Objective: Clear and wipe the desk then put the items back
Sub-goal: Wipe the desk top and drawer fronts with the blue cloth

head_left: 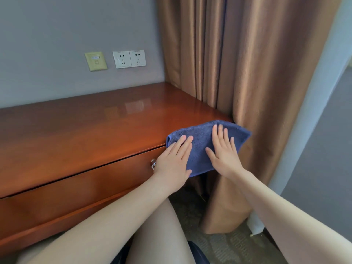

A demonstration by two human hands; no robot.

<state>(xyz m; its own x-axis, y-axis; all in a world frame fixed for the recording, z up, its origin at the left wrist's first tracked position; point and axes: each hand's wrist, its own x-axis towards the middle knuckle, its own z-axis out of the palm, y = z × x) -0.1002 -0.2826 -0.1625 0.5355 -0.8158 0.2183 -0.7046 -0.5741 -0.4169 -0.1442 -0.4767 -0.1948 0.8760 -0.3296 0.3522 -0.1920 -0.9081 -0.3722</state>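
The wooden desk (85, 130) is shown with only a blue terry towel (202, 141) on the part of its top that is in view, so the clearing step is judged to be done. The towel is spread over the desk's front right corner, with its near edge hanging past the desk's front edge. It is pressed flat by both hands: the left hand (172, 162) is laid on the towel's left part and the right hand (223, 155) on its right part, fingers straight and spread, nothing being gripped or pinched. Wiping is therefore judged to be under way at that corner; whether the rest of the glossy top has been wiped cannot be told. The items to be put back are not seen anywhere, so that last step is taken as not yet done. Below the desk top a drawer (76, 187) with a small metal knob (153, 163) is seen shut, and a brown curtain (247, 63) hangs against the desk's right end.
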